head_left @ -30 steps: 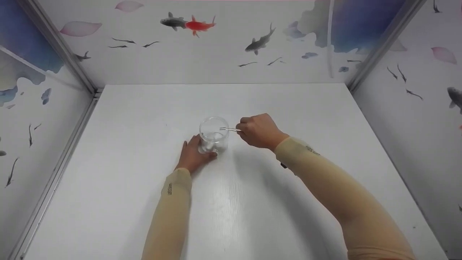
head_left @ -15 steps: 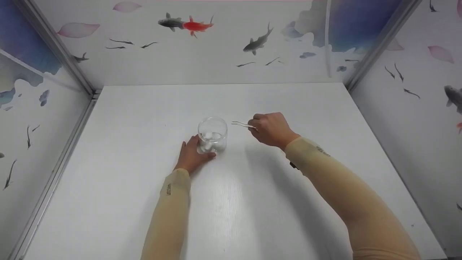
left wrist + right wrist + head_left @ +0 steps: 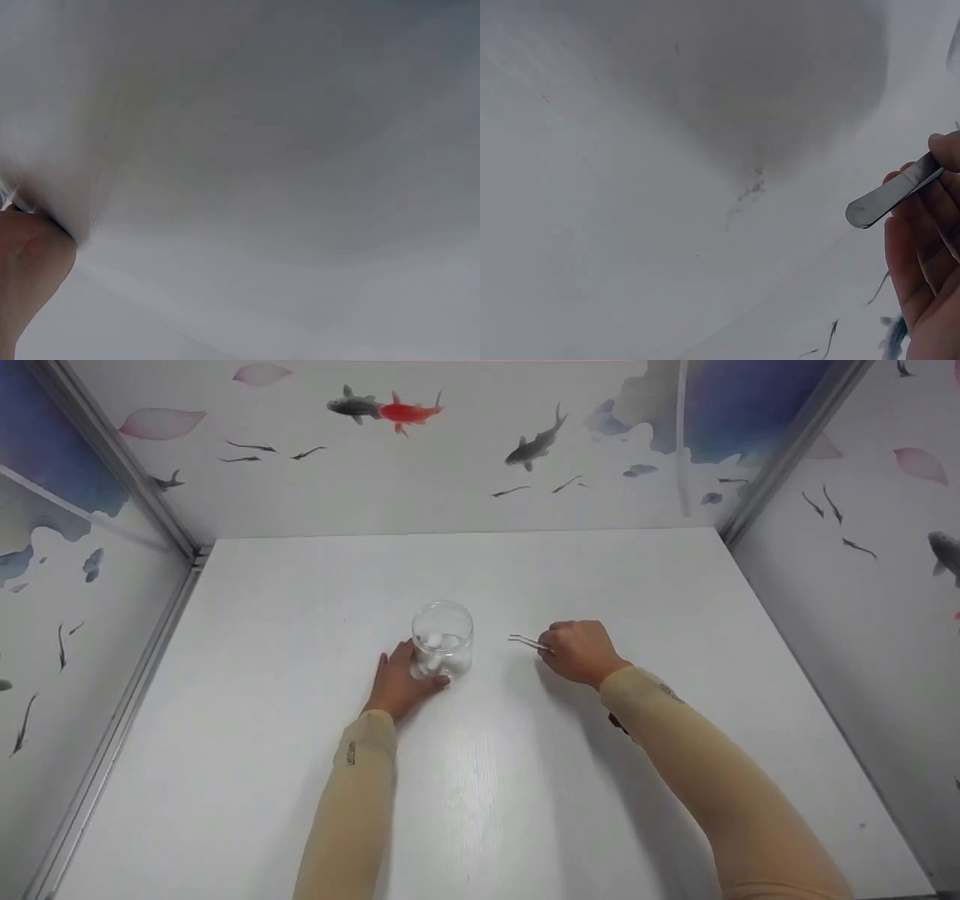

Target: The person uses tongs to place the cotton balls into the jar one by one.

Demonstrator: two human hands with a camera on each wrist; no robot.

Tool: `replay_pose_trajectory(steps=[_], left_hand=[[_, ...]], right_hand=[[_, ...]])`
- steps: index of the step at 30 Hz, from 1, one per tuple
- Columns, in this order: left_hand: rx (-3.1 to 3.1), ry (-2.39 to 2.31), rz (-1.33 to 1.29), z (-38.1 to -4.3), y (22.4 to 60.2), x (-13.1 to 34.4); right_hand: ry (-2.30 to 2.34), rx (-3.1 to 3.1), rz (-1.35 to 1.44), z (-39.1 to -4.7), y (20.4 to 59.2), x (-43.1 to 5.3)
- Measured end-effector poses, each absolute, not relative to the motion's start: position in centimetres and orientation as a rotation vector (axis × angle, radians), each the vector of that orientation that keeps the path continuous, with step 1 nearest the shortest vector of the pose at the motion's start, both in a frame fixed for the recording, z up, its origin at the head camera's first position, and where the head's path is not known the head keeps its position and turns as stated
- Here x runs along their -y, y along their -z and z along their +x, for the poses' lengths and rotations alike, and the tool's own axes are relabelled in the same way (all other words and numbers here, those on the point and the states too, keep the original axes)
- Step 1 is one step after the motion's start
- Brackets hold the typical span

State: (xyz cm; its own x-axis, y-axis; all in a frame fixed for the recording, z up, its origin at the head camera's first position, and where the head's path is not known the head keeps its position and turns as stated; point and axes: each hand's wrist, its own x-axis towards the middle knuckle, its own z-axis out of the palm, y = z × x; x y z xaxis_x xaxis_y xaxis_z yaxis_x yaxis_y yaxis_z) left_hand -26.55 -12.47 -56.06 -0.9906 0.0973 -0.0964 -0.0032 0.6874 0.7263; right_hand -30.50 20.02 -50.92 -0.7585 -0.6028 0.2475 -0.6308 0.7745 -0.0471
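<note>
My left hand (image 3: pixel 403 688) holds a clear, open-topped jar (image 3: pixel 466 651) upright on the table, with fingers at its far left side and thumb at its near side. Several white balls that look like cotton (image 3: pixel 431 661) lie in its bottom. To the right of the jar and apart from it, my right hand (image 3: pixel 581 651) pinches a pair of metal tweezers (image 3: pixel 527 641). Their two tips point left, slightly spread, with nothing seen between them. In the right wrist view the rounded back end of the tweezers (image 3: pixel 881 201) sticks out past the thumb. The left wrist view catches only part of the left hand (image 3: pixel 34 266).
A white table (image 3: pixel 262 607) spreads around the jar and both hands. Upright panels painted with fish stand along its back (image 3: pixel 465 495), left (image 3: pixel 45 600) and right (image 3: pixel 885 600) sides.
My right hand has drawn the tweezers from above the jar's mouth out to the right, then toward the near side. The left hand and jar have stayed in place.
</note>
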Motion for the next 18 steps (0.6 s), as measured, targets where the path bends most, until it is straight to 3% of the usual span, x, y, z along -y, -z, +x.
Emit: replay_pose_trajectory(steps=[18], left_hand=[[-2.757,-1.205,0.060,-26.5,56.1,12.6]], right_hand=[[-0.203,2.780,0.958,-30.4,53.0,-18.4]])
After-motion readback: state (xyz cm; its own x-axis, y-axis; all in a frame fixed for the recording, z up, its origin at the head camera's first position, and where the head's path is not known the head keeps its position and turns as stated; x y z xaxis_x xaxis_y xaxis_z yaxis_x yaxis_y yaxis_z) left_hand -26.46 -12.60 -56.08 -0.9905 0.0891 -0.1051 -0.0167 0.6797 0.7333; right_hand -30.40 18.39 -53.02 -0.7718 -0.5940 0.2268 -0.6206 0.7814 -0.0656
